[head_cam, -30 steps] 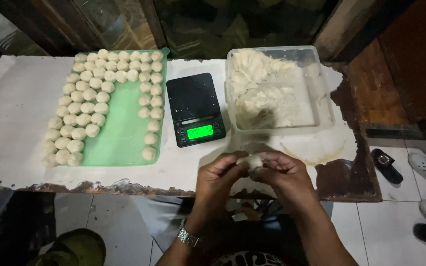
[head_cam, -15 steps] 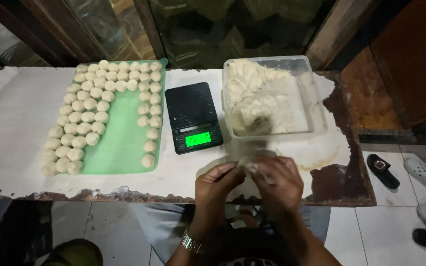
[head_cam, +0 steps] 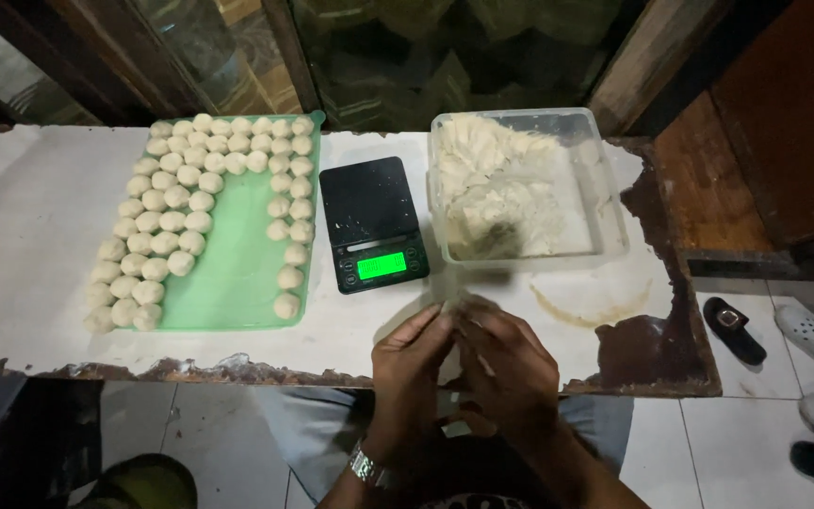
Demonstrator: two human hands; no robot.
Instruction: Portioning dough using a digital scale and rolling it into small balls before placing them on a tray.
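My left hand (head_cam: pixel 414 363) and my right hand (head_cam: pixel 509 363) meet at the table's front edge, fingertips together around a small pale piece of dough (head_cam: pixel 454 303) that blurs and is mostly hidden between them. A watch is on my left wrist. Just beyond the hands sits a black kitchen scale (head_cam: pixel 372 221) with a lit green display. To its right stands a clear plastic tub (head_cam: pixel 610 203) holding a mass of white dough (head_cam: pixel 496 188). On the left, a green tray (head_cam: pixel 237 283) carries several rows of small dough balls (head_cam: pixel 167 221).
The white table top (head_cam: pixel 21 226) has a worn, rusty front edge and a peeled brown patch at the right (head_cam: pixel 657 349). Sandals and shoes (head_cam: pixel 737 330) lie on the tiled floor at the right. Dark glass panes stand behind the table.
My hands have shifted slightly along the table edge while working the dough piece between the fingertips. The camera view has moved a little; tray, scale and tub stay put.
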